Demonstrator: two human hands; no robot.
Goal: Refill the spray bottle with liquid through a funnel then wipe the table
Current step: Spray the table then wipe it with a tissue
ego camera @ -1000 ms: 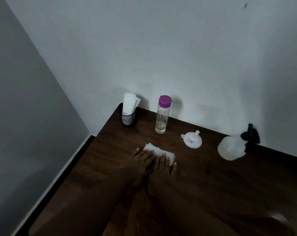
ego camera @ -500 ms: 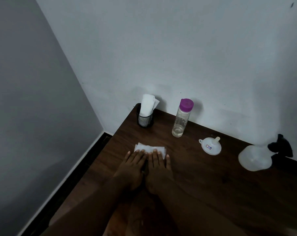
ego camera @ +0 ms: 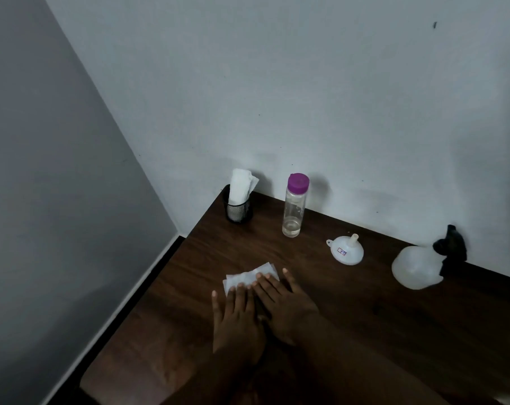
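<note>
Dark wood forms the table (ego camera: 365, 331), which is cut off at the lower edge. At 11 o'clock from the hands, a black mesh cup (ego camera: 238, 210) of tissues (ego camera: 242, 187) is set. A white wipe (ego camera: 248, 277) is pressed flat under the straight fingers of the left hand (ego camera: 237, 312) and right hand (ego camera: 286, 305); its near part is hidden. At 1 o'clock a purple-capped bottle (ego camera: 294, 206) stands; at 2 o'clock the funnel (ego camera: 346, 250) rests spout-up; toward 3 o'clock the spray bottle (ego camera: 417, 267) is placed, its black head hard to make out.
</note>
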